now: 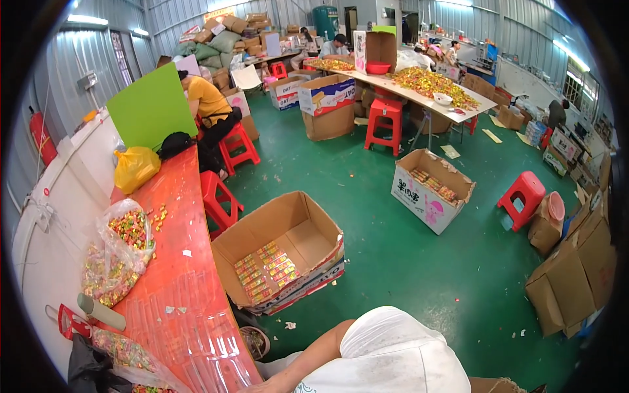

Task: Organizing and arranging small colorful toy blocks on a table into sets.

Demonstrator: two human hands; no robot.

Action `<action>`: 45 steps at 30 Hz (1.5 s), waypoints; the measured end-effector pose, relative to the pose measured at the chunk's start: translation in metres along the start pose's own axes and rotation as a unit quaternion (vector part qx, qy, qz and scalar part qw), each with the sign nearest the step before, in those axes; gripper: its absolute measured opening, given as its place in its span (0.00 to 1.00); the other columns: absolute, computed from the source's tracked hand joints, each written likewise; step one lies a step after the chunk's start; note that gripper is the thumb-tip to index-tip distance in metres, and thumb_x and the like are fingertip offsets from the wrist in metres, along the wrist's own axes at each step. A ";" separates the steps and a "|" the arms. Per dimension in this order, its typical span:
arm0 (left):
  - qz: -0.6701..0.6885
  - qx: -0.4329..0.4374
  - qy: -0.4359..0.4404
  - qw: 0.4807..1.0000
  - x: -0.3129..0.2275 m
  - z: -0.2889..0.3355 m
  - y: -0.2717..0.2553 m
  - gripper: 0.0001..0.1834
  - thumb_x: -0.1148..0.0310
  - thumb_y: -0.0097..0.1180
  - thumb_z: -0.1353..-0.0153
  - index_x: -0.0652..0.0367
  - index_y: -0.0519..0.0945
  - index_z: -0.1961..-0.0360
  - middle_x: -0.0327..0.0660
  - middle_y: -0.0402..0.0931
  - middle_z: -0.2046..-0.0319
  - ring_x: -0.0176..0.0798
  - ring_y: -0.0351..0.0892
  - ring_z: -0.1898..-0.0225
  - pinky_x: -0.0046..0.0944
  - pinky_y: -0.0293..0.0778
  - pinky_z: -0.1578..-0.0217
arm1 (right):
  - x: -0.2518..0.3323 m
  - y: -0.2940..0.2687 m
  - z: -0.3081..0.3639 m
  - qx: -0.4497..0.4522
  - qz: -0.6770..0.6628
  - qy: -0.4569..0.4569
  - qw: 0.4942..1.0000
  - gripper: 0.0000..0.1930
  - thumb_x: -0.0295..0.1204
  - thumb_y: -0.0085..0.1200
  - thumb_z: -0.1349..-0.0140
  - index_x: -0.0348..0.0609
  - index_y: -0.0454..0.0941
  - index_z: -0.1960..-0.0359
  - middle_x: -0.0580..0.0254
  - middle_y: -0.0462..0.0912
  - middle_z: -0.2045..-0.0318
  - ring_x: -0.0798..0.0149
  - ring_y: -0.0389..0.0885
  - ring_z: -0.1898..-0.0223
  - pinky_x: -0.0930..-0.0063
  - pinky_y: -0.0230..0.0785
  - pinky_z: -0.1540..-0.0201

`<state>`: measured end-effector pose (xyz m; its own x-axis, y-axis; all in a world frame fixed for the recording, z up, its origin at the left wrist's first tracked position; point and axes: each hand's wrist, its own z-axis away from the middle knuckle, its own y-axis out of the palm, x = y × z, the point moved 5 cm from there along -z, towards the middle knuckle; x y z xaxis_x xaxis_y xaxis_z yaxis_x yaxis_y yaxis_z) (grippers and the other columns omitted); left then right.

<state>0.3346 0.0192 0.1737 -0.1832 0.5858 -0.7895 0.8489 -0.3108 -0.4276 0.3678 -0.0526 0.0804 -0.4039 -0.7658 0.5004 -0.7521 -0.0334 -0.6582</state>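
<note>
My right forearm (308, 361) comes out of a white sleeve (393, 337) and reaches left to the red table (180, 216). The lower edge cuts off its hand, so the fingers are hidden. My left hand is out of view. Nearest to the right arm, clear plastic trays (187, 334) lie on the table. Beyond them, a clear bag (114, 255) spills small wrapped sweets (157, 218). More bagged sweets (128, 347) lie near a pale green cylinder (101, 311). Beside the table stands an open carton (314, 239) with rows of packed sweets (266, 270) inside.
A second carton (419, 203) with packs stands on the green floor (393, 262). Red stools (522, 198) and flattened cardboard (570, 268) are to the right. A person in a yellow shirt (209, 98) sits farther along. A far table (488, 105) carries heaped sweets.
</note>
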 end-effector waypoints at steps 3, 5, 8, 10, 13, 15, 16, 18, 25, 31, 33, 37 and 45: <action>-0.014 -0.019 -0.039 0.999 0.004 0.015 -0.003 0.23 0.70 0.53 0.30 0.66 0.66 0.36 0.48 0.75 0.53 0.32 0.68 0.83 0.31 0.63 0.85 | 0.009 0.022 0.001 0.009 -0.039 -0.040 0.998 0.09 0.30 0.52 0.39 0.38 0.74 0.61 0.46 0.76 0.63 0.42 0.78 0.61 0.49 0.72 0.62; -0.013 -0.029 -0.057 0.998 0.008 0.023 -0.004 0.23 0.71 0.53 0.29 0.66 0.66 0.36 0.48 0.75 0.53 0.31 0.68 0.83 0.30 0.62 0.86 | 0.014 0.022 0.003 0.021 -0.052 -0.050 0.997 0.10 0.30 0.53 0.39 0.39 0.74 0.60 0.46 0.76 0.62 0.42 0.79 0.60 0.49 0.73 0.61; -0.035 -0.079 -0.121 0.989 0.012 0.061 -0.022 0.23 0.72 0.52 0.29 0.66 0.66 0.35 0.48 0.75 0.53 0.31 0.67 0.84 0.30 0.62 0.87 | 0.000 0.044 0.009 0.025 -0.064 -0.075 0.995 0.11 0.31 0.54 0.41 0.40 0.74 0.59 0.47 0.75 0.61 0.44 0.77 0.57 0.51 0.73 0.59; -0.071 -0.157 -0.197 0.965 0.002 0.117 -0.049 0.23 0.72 0.52 0.29 0.66 0.66 0.35 0.48 0.74 0.53 0.30 0.67 0.85 0.30 0.61 0.87 | 0.011 0.036 0.005 -0.007 -0.071 -0.071 0.995 0.13 0.28 0.55 0.45 0.41 0.77 0.57 0.52 0.78 0.60 0.49 0.77 0.58 0.55 0.71 0.54; -0.105 -0.271 -0.179 0.940 -0.007 0.175 -0.069 0.26 0.75 0.52 0.35 0.67 0.69 0.34 0.47 0.77 0.47 0.41 0.76 0.49 0.40 0.71 0.47 | 0.014 0.008 0.001 0.038 -0.116 0.000 0.993 0.15 0.24 0.55 0.45 0.41 0.77 0.54 0.53 0.78 0.61 0.50 0.78 0.54 0.58 0.72 0.51; -0.214 -0.268 -0.144 0.928 -0.012 0.179 -0.074 0.25 0.84 0.51 0.39 0.67 0.72 0.38 0.51 0.78 0.52 0.43 0.81 0.54 0.40 0.77 0.52 | 0.008 0.016 0.002 0.056 -0.094 0.003 0.994 0.14 0.25 0.56 0.41 0.43 0.77 0.52 0.55 0.79 0.59 0.51 0.79 0.55 0.59 0.72 0.54; -0.223 -0.270 -0.151 0.924 -0.007 0.190 -0.079 0.26 0.84 0.53 0.40 0.67 0.73 0.38 0.51 0.77 0.53 0.44 0.81 0.55 0.40 0.77 0.52 | 0.004 0.015 0.002 0.049 -0.095 0.008 0.994 0.14 0.26 0.56 0.40 0.44 0.77 0.52 0.56 0.79 0.59 0.51 0.80 0.56 0.59 0.72 0.56; -0.273 -0.303 -0.192 0.893 -0.021 0.207 -0.092 0.26 0.83 0.54 0.41 0.67 0.73 0.39 0.52 0.77 0.54 0.46 0.80 0.55 0.40 0.76 0.53 | 0.010 0.021 -0.003 0.055 -0.130 -0.010 0.990 0.13 0.25 0.58 0.38 0.43 0.78 0.51 0.56 0.79 0.58 0.51 0.79 0.56 0.59 0.72 0.55; -0.302 -0.366 -0.258 0.841 -0.013 0.270 -0.122 0.25 0.80 0.56 0.40 0.66 0.74 0.40 0.52 0.77 0.53 0.49 0.78 0.54 0.43 0.74 0.51 | 0.027 0.052 -0.018 0.140 -0.191 -0.018 0.971 0.13 0.24 0.58 0.39 0.42 0.79 0.52 0.55 0.79 0.59 0.51 0.79 0.57 0.61 0.72 0.54; -0.387 -0.330 -0.295 0.809 0.020 0.282 -0.150 0.25 0.76 0.57 0.41 0.62 0.74 0.41 0.51 0.76 0.52 0.54 0.75 0.50 0.48 0.70 0.46 | 0.010 0.049 -0.036 0.151 -0.130 -0.004 0.980 0.13 0.23 0.58 0.40 0.41 0.79 0.53 0.53 0.79 0.58 0.49 0.78 0.56 0.61 0.71 0.54; -0.401 -0.319 -0.303 0.804 0.033 0.281 -0.162 0.25 0.76 0.58 0.41 0.61 0.74 0.41 0.50 0.76 0.51 0.55 0.74 0.49 0.49 0.69 0.46 | 0.006 0.051 -0.057 0.161 -0.111 -0.014 0.981 0.13 0.23 0.58 0.39 0.41 0.79 0.53 0.52 0.78 0.57 0.47 0.77 0.54 0.60 0.71 0.53; -0.473 -0.225 -0.286 0.802 0.061 0.262 -0.177 0.22 0.72 0.57 0.40 0.58 0.76 0.43 0.48 0.75 0.52 0.53 0.74 0.51 0.49 0.69 0.51 | -0.004 0.081 -0.115 0.150 -0.083 -0.069 0.983 0.16 0.24 0.58 0.40 0.42 0.77 0.50 0.51 0.77 0.56 0.47 0.77 0.54 0.59 0.71 0.52; -0.536 -0.100 -0.342 0.765 0.120 0.267 -0.172 0.27 0.64 0.60 0.42 0.55 0.73 0.40 0.49 0.71 0.46 0.52 0.70 0.44 0.62 0.61 0.44 | -0.042 0.201 -0.171 0.180 0.133 -0.125 0.967 0.10 0.29 0.56 0.41 0.41 0.77 0.58 0.54 0.77 0.60 0.49 0.77 0.55 0.57 0.72 0.53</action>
<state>0.0339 -0.0570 0.0353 -0.9861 -0.1270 -0.1076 0.0754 0.2352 -0.9690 0.1449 0.0827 0.0227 -0.3851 -0.9080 0.1649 -0.3913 -0.0011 -0.9203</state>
